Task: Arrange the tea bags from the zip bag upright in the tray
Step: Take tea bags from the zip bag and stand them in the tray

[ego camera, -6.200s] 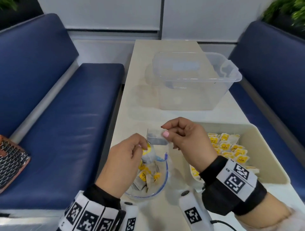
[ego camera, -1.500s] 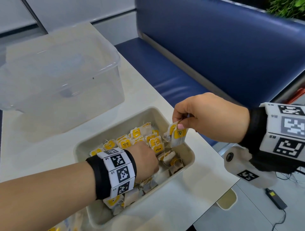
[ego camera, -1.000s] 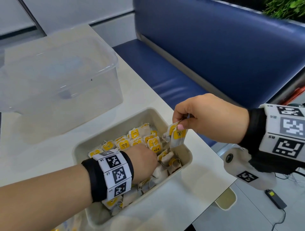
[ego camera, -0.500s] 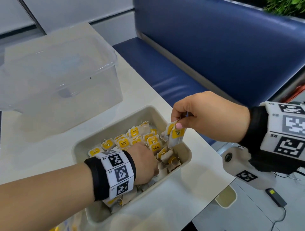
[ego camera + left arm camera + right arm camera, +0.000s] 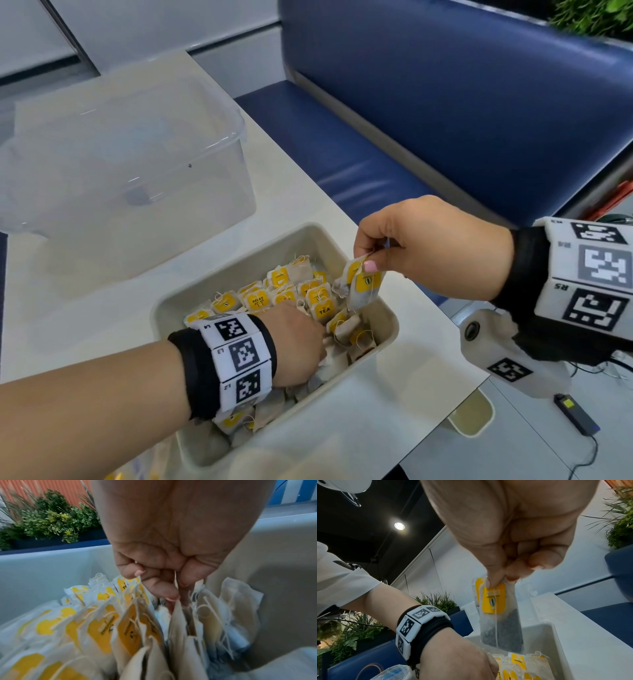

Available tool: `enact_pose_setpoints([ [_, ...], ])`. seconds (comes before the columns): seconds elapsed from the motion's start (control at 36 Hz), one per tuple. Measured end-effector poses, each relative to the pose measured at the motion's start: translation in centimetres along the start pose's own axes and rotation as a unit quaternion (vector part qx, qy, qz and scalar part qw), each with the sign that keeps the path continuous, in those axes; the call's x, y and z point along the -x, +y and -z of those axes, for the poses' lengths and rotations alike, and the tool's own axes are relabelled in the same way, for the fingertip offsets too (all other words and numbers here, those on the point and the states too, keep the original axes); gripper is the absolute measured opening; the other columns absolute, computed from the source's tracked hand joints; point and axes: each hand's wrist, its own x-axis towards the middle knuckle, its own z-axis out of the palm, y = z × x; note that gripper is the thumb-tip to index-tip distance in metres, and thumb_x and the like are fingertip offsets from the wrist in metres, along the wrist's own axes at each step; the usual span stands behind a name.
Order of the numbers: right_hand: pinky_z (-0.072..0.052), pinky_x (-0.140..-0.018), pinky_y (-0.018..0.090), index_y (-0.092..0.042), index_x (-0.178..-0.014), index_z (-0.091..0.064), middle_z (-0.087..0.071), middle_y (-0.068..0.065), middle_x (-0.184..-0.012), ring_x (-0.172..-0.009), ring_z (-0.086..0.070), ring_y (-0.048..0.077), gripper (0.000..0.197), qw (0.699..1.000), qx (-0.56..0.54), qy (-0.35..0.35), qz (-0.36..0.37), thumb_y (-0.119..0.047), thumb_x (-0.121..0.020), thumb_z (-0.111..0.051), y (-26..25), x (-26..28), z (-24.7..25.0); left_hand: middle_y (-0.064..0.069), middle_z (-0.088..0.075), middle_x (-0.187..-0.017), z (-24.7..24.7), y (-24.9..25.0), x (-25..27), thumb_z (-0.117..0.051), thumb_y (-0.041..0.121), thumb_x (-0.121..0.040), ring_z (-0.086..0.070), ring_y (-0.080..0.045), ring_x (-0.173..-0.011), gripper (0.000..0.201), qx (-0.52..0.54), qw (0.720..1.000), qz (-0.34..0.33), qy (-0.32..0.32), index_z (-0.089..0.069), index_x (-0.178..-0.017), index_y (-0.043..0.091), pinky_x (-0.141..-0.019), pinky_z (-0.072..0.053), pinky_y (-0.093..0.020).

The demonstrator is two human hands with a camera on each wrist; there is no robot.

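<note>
Left hand: seen from the wrist, reaching down into the tray, fingers curled and pushed in among the tea bags. Whether a bag is pinched cannot be told. Tea bags: packed closely, stood on edge, yellow tags and white strings shown on those to the left; plainer paper sides are turned toward the camera on those to the right. Tray: pale walls are seen behind and to the right of the bags. Green plants are seen beyond the tray wall, against an orange surface.

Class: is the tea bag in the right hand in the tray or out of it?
Out. The right hand pinches the tea bag above the tray.
</note>
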Motion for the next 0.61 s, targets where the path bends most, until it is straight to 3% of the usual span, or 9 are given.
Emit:
enact_pose_setpoints([
  [0.17,-0.037,-0.061,0.015,-0.036,-0.08,-0.053,-0.058,-0.014,-0.075,-0.068,-0.051,0.004,0.015,1.0,0.004,0.001,0.01,-0.027,-0.09,-0.06,-0.1,-0.3,0.0,0.002,-0.051,-0.124,-0.2,-0.6,1.2,-0.029,0.025,-0.1,-0.051,-0.024,-0.109,0.038,0.033,0.999,-0.008,0.038,-0.05,-0.132,0.025,-0.095,-0.039,-0.04],
  [0.28,-0.036,-0.06,0.013,-0.036,-0.08,-0.052,-0.056,-0.015,-0.074,-0.067,-0.05,0.003,0.016,1.0,0.006,-0.006,0.012,-0.027,-0.09,-0.06,-0.4,-0.4,0.1,0.013,-0.048,-0.135,-0.8,-1.1,2.6,-0.036,0.03,-0.096,-0.048,-0.015,-0.119,0.042,0.107,0.985,0.003,0.135,-0.05,-0.134,0.034,-0.091,-0.036,-0.026],
  [0.36,-0.036,-0.06,0.013,-0.04,-0.07,-0.044,-0.054,-0.017,-0.072,-0.068,-0.05,0.003,0.028,1.0,0.009,-0.004,0.01,-0.027,-0.091,-0.059,-0.5,-0.5,0.2,0.017,-0.052,-0.132,-0.9,-1.6,3.8,-0.044,0.037,-0.088,-0.05,-0.009,-0.113,0.042,0.166,0.963,0.013,0.21,-0.055,-0.129,0.038,-0.078,-0.033,-0.019],
  [0.47,-0.037,-0.062,0.015,-0.04,-0.067,-0.041,-0.054,-0.015,-0.074,-0.071,-0.05,0.004,0.033,1.0,0.01,0.01,0.003,-0.025,-0.091,-0.058,-0.6,-0.7,0.2,0.021,-0.061,-0.112,-1.1,-2.2,5.3,-0.061,0.061,-0.077,-0.055,0.0,-0.101,0.044,0.261,0.916,0.038,0.302,-0.064,-0.115,0.039,-0.081,-0.044,-0.02],
  [0.56,-0.035,-0.061,0.014,-0.039,-0.068,-0.04,-0.052,-0.014,-0.076,-0.071,-0.048,0.005,0.033,1.0,0.006,0.017,0.006,-0.023,-0.092,-0.056,-0.7,-1.0,0.1,0.03,-0.056,-0.085,-1.2,-2.4,6.3,-0.073,0.067,-0.059,-0.052,0.01,-0.079,0.046,0.353,0.866,0.068,0.347,-0.068,-0.098,0.043,-0.067,-0.038,-0.012],
  [0.61,-0.034,-0.062,0.016,-0.038,-0.072,-0.041,-0.048,-0.013,-0.078,-0.073,-0.047,0.007,0.03,1.0,0.003,0.024,0.012,-0.023,-0.093,-0.055,-0.9,-1.1,-0.1,0.029,-0.057,-0.078,-1.3,-2.4,6.8,-0.074,0.07,-0.046,-0.053,0.007,-0.073,0.043,0.423,0.814,0.085,0.389,-0.067,-0.081,0.046,-0.061,-0.038,-0.013],
])
